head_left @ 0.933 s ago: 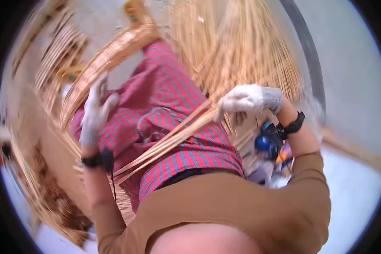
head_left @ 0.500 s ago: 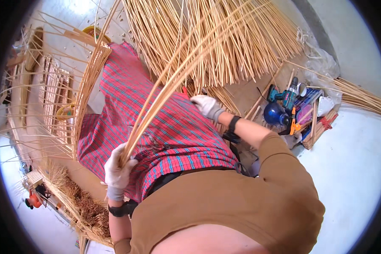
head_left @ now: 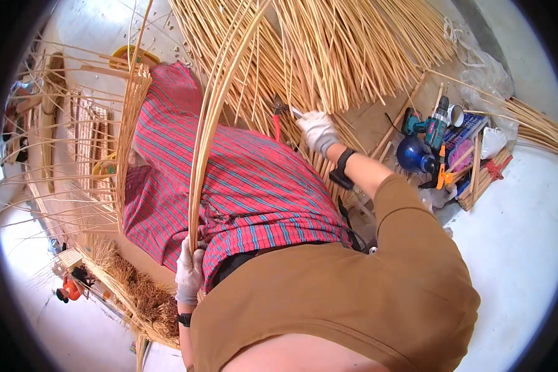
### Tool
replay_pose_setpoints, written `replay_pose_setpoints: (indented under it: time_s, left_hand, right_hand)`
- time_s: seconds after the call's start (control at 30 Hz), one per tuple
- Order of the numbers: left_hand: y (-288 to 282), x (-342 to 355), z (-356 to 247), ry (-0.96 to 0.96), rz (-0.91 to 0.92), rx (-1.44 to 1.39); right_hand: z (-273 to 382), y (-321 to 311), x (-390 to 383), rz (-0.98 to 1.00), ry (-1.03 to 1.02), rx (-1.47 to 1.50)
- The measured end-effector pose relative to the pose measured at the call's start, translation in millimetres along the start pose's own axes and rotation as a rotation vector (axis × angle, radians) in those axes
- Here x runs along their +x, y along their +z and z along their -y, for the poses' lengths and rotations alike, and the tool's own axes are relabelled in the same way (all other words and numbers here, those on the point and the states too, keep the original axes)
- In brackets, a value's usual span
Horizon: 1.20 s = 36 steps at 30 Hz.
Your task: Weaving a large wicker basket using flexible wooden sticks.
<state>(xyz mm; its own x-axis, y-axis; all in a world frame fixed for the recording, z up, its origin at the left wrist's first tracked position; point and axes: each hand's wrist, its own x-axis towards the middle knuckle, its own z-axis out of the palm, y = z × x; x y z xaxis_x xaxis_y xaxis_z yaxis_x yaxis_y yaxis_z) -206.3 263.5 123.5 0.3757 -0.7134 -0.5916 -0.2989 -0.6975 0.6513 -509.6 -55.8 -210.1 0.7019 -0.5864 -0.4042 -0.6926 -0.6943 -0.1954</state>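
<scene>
My left hand (head_left: 190,268), in a white glove, is closed around a small bunch of long pale wicker rods (head_left: 208,127). The bunch rises past my lap and bends toward the top edge. My right hand (head_left: 320,131), also gloved, is out ahead to the right with its fingers curled. From it juts a narrow silvery tool (head_left: 296,113) whose kind I cannot make out. Just left of that lie cutters with a dark head and red handle (head_left: 276,124), close to the tool. A red-and-blue checked cloth (head_left: 248,180) covers my legs.
A thick spread of loose rods (head_left: 328,56) lies ahead. Left stands a woven wicker frame (head_left: 130,142) with rods sticking out. Right are a cordless drill (head_left: 437,127), a blue round bottle (head_left: 412,154) and an orange clamp (head_left: 443,177). A dried bundle (head_left: 136,285) lies lower left.
My left hand has moved down and slightly right, and the rods now stand more upright. My right hand has moved ahead and right, off the cloth; a silvery tool now shows at its fingers.
</scene>
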Motion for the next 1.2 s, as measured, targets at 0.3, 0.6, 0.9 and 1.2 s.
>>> replay_pose_setpoints:
  time_s: [0.3, 0.6, 0.9, 1.2]
  left_hand:
    - [5, 5, 4, -0.007, -0.035, 0.014]
    - [11, 6, -4, 0.039, -0.055, 0.004]
    - [11, 8, 8, 0.093, -0.065, 0.06]
    - [11, 11, 14, 0.138, -0.055, 0.071]
  right_hand:
    - [92, 97, -4, 0.07, -0.128, 0.135]
    - [55, 81, -38, 0.15, -0.272, 0.104]
    - [20, 21, -89, 0.446, -0.048, -0.131]
    - [23, 39, -111, 0.353, -0.021, -0.054]
